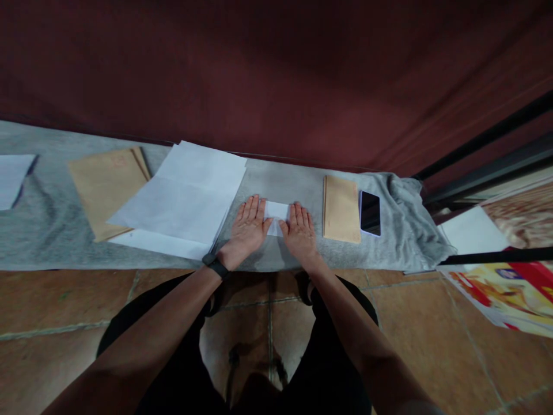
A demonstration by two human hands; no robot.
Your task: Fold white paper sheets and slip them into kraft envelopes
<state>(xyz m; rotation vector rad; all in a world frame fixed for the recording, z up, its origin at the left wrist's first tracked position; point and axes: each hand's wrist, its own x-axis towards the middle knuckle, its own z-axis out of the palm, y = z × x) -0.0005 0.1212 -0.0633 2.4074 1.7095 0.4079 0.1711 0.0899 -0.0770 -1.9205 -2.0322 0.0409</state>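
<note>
A small folded white paper (277, 211) lies on the grey cloth (268, 178) in the middle of the view. My left hand (249, 226) rests flat on its left side, the fingers stretched out and pointing away from me. On the right side of the paper lies my right hand (299, 230), also flat with its fingers extended. Both thumbs reach inward over the paper, a small gap between them. Parts of the paper's side edges are hidden under the hands. A black watch (216, 266) is on my left wrist.
Large white sheets (190, 190) lie left of my hands, partly over brown envelopes (108, 184). Another white sheet (15, 178) is at the far left. To the right are a stack of brown envelopes (341, 208) and a phone (370, 213). A colourful box (510, 291) stands at the lower right.
</note>
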